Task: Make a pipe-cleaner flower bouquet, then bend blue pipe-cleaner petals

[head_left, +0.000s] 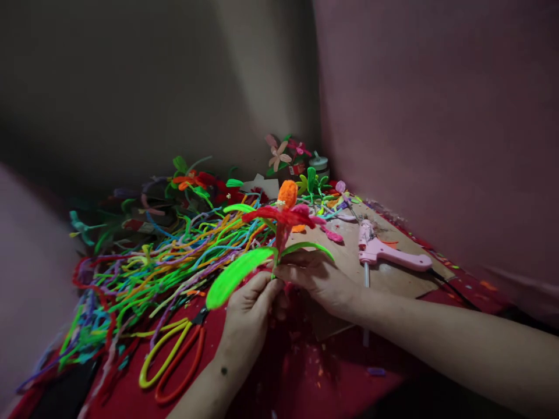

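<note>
Bench: red-covered surface (297, 372) set in a corner, with a grey wall (152, 75) behind the far edge and a mauve wall (437, 116) along the right edge.
Artificial flower (282, 216): raised above the middle of the bench, toward the near edge; upright, orange tip and red petals on top, green leaves spreading below.
Left hand (253, 299): grip clamped on the lower stem, thumb and fingertips together; this low hold appears to steady the flower while leaving the petals unpressed.
Right hand (321, 282): grip closed at the stem beside and slightly above the left; some fingertips are hidden. Paired holds probably keep the stem from turning.
Large leaf (240, 276): angled out over the left hand, clear of the finger contact.
Glue gun (371, 251): resting on a cardboard sheet (399, 286) toward the right edge, glue stick (366, 276) pointing to the near edge; the sheet likely shields the red cover from drips.
Scissors (178, 347): handles toward the near left corner, near the left wrist, presumably for easy reach.
Fuzzy stems (187, 250): loose, many-coloured heap across the left half, seemingly kept aside to free the middle.
Pale pink flower (279, 154): at the far edge beside a lidded jar (318, 162), apparently out of the way of the hands.
</note>
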### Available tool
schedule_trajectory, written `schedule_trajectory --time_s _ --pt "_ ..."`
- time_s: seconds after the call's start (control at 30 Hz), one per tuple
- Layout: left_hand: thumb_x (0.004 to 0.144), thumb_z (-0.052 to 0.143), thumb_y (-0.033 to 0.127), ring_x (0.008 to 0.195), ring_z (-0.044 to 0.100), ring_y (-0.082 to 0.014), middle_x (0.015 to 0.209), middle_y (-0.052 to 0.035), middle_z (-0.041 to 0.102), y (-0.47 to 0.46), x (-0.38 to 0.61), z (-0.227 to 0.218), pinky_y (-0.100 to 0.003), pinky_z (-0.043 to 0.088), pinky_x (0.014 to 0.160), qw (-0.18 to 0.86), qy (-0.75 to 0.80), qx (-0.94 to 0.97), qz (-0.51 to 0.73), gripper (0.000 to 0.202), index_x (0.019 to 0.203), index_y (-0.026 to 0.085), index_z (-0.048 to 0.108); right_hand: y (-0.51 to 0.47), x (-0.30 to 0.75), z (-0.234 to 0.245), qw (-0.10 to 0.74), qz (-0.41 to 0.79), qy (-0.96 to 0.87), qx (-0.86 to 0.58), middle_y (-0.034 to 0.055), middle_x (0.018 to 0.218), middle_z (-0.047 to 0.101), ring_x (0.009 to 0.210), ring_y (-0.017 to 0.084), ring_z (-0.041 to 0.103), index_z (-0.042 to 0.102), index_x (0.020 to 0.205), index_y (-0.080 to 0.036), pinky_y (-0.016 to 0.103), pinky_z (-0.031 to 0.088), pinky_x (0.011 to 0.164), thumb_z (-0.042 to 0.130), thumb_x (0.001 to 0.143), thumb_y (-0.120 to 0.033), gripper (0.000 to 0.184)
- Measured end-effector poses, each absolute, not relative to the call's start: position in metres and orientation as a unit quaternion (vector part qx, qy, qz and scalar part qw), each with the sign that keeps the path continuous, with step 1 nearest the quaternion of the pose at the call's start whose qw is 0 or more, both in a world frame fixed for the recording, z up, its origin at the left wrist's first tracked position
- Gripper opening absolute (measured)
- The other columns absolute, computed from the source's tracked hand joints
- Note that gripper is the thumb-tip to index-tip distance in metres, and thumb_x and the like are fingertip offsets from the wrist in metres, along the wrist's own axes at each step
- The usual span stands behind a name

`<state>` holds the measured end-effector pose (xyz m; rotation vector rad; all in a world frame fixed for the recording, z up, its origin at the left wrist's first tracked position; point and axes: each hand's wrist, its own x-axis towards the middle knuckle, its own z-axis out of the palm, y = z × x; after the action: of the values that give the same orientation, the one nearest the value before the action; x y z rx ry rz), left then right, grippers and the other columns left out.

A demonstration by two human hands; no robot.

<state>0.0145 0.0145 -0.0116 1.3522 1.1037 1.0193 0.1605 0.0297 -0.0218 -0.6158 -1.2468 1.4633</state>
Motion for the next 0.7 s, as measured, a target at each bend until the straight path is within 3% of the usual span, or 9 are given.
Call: schedule_trajectory --time_s 0.17,0.37,0.57,0.7 --pt "0.078 0.064 0.032 0.036 0.044 -0.0064 0.047 0.0021 0.056 0.019 0.01 -0.007 -0.018 0.034 0.042 0.667 0.386 0.49 0.407 0.021 0.068 0.014 0.062 0.029 0.159 -0.008 0.435 0.66 -0.569 -0.227 0.0002 0.055 0.059 0.05 0.014 0.057 0.063 0.08 -0.015 0.026 0.046 0.053 0.049 0.085 -0.048 0.036" --pt "0.076 0.067 0.026 0.028 0.034 -0.0035 0.039 0.005 0.047 0.021 0.003 -0.014 -0.02 0.043 0.039 0.807 0.206 0.38 0.403 0.016 0.067 0.013 0.067 0.04 0.172 0.012 0.421 0.516 -0.693 -0.277 0.0029 0.079 0.065 0.079 0.016 0.06 0.067 0.079 -0.015 0.027 0.048 0.076 0.061 0.08 -0.032 0.018" --pt "0.083 0.058 0.028 0.031 0.027 -0.005 0.038 0.0077 0.027 0.016 0.002 -0.02 -0.016 0.038 0.035 0.866 0.114 0.345 0.344 0.021 0.073 0.014 0.069 0.048 0.171 -0.002 0.388 0.598 -0.666 -0.221 0.0019 0.074 0.064 0.072 0.014 0.058 0.068 0.083 -0.014 0.03 0.048 0.076 0.059 0.081 -0.034 0.022" --pt "0.083 0.057 0.029 0.03 0.024 -0.0041 0.038 0.0083 0.031 0.018 0.0 -0.015 -0.017 0.038 0.037 0.844 0.135 0.373 0.36 0.02 0.073 0.015 0.066 0.043 0.167 0.004 0.428 0.538 -0.672 -0.275 0.0024 0.072 0.064 0.068 0.014 0.057 0.069 0.083 -0.015 0.028 0.048 0.068 0.059 0.081 -0.036 0.024"
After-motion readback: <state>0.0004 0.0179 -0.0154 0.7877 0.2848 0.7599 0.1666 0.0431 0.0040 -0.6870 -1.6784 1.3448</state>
